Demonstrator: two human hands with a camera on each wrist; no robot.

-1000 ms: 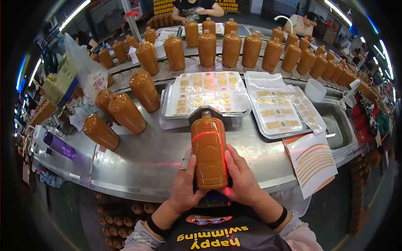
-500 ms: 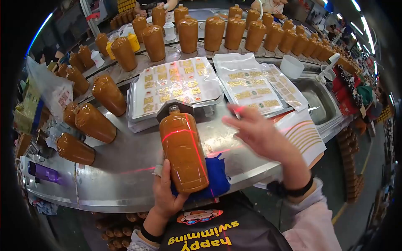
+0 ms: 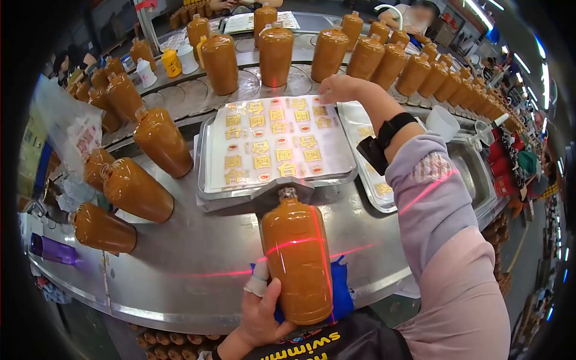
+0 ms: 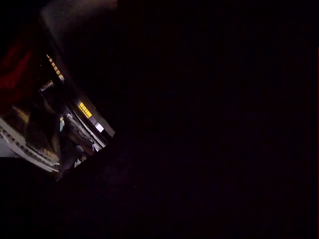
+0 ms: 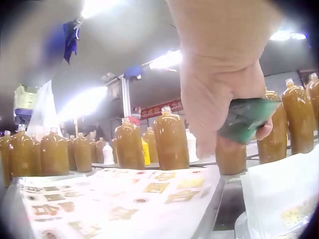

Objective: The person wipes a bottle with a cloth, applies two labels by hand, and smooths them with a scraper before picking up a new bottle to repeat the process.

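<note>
Bottle [image 3: 297, 264] lies on steel counter [image 3: 180, 252], factory.

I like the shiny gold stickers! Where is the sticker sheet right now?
In the head view, the sticker sheet lies on a metal tray mid-table, just beyond the brown bottle the left hand holds, with the right hand at its far corner.

Head view is bright and evenly lit, ceiling strip lights [image 3: 543, 66] glaring along the right edge. Heavy fisheye bend here, black corners all round, rows of bottles curving with the lens. A red laser line [image 3: 288, 245] glows across the brown bottle [image 3: 297, 258] and the shiny metal tabletop [image 3: 180, 240], which throws soft reflections. Left wrist view is almost wholly black, just a dim sliver at the left. Right wrist view: blown-out overhead lamps [image 5: 167, 59], the right hand [image 5: 224, 94] close and blurred, edges smeared.
</note>
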